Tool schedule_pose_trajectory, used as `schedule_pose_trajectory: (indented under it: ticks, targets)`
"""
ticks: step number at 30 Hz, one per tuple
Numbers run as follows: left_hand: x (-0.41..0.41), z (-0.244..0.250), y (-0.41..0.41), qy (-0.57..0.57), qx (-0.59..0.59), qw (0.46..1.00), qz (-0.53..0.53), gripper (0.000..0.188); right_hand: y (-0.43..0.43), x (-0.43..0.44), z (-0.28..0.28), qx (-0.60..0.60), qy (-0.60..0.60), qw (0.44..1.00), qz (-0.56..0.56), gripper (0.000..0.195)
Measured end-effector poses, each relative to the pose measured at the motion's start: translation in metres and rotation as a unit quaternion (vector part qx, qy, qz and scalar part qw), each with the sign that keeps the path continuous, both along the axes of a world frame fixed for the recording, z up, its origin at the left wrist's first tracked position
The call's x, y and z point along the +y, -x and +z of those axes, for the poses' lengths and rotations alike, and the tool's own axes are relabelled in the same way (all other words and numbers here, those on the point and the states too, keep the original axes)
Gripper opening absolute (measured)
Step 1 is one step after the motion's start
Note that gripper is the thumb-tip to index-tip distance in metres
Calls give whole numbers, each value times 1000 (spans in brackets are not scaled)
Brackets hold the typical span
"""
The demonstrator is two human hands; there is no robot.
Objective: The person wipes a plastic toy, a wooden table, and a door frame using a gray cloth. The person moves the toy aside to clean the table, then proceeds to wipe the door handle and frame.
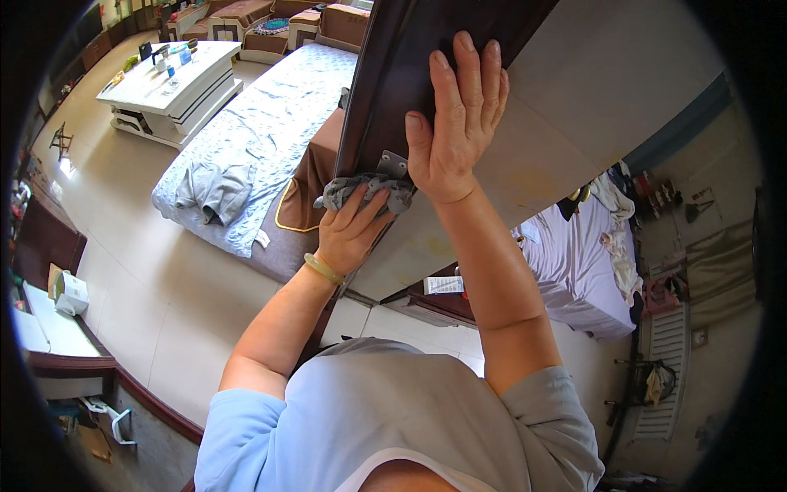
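Note:
With my left hand (351,232) I press a crumpled grey patterned cloth (369,192) against the dark wooden door frame (393,92). A greenish bangle (324,269) circles that wrist. Just above the cloth, a metal plate with screws (391,164), probably a strike plate, is set in the wood; the cloth covers the frame just below it. Higher up, my right hand (458,123) rests flat on the frame's face, fingers spread and holding nothing. The heel of this hand is close to the metal plate.
Beyond the frame, left, a bed (270,123) carries a grey garment (216,189). A white coffee table (169,86) with several items stands further back. To the right are a stained pale wall (541,154) and another bed (572,270). A dark-edged counter (117,375) curves at lower left.

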State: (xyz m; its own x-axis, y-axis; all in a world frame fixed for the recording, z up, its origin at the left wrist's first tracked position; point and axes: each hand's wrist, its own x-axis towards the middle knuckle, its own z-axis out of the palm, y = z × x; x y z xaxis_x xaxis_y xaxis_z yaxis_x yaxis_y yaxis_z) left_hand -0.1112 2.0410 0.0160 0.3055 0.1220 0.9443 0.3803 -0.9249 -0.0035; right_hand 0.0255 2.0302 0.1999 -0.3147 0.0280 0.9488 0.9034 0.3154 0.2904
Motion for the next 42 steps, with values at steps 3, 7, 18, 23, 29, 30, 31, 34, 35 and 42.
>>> schedule_pose_trajectory:
  ticks: [3,7,18,23,29,30,31,34,35,42]
  targets:
    - [-2,-12,5,26,20,999,-16,25,0,-2,0,-4,4,1000,-6,44]
    - [-4,-56,18,66,81,994,-32,31,2,-1,1,-5,3,1000,-15,43]
    - [-19,-65,37,136,111,982,-65,38,6,-8,4,-12,21,999,-46,41]
    - [-33,-54,51,200,34,976,-80,35,4,-7,4,-26,19,998,-55,41]
    - [-23,17,51,148,-89,984,-40,47,1,-2,0,-28,-14,997,-64,41]
    - [-21,29,49,131,-86,987,-28,48,5,-3,1,-24,-18,997,-70,40]
    - [-17,33,45,130,-79,988,-23,47,9,-8,3,-19,11,996,-83,40]
    - [-6,32,29,108,-66,992,-3,40,13,-21,8,-8,69,992,-106,41]
    - [-3,23,25,93,-69,993,1,38,12,-20,8,-6,71,992,-101,41]
    - [10,-30,24,66,-15,998,4,30,7,-13,3,-3,48,996,-80,38]
